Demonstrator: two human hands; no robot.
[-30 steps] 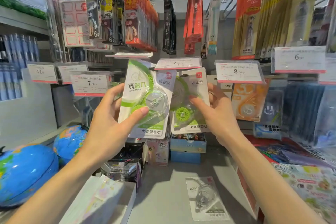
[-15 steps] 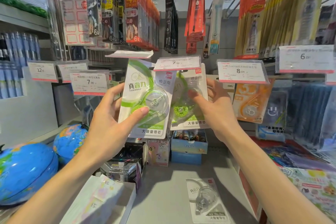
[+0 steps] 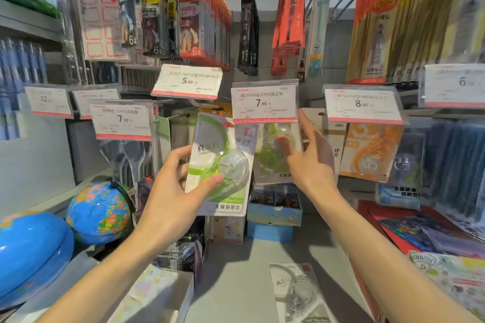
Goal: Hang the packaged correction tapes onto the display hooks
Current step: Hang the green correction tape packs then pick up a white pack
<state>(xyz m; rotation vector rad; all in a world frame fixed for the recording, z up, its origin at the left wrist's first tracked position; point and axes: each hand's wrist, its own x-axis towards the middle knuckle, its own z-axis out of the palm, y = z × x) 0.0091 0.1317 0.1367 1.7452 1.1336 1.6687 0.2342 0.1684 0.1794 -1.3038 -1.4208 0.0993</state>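
My left hand (image 3: 181, 186) grips a green-and-white packaged correction tape (image 3: 223, 165) by its left edge, thumb across the clear blister, holding it upright in front of the hooks. A second green correction tape package (image 3: 270, 157) hangs under the 7.90 price tag (image 3: 263, 102). My right hand (image 3: 309, 162) is spread with straight fingers just in front of that hanging package, its index fingertip touching the blister. A third packaged tape (image 3: 296, 294) lies flat on the grey shelf below.
Orange correction tape packs (image 3: 367, 152) hang to the right under the 8.00 tag. Two globes (image 3: 99, 212) sit at the left, boxes (image 3: 273, 212) stand behind on the shelf, and printed packs (image 3: 433, 238) lie at the right. Rows of hanging goods fill the space above.
My right hand has let go of the second package, which now hangs under the 7.90 tag, and its fingers have spread. My left hand has raised its package slightly; the view moved closer.
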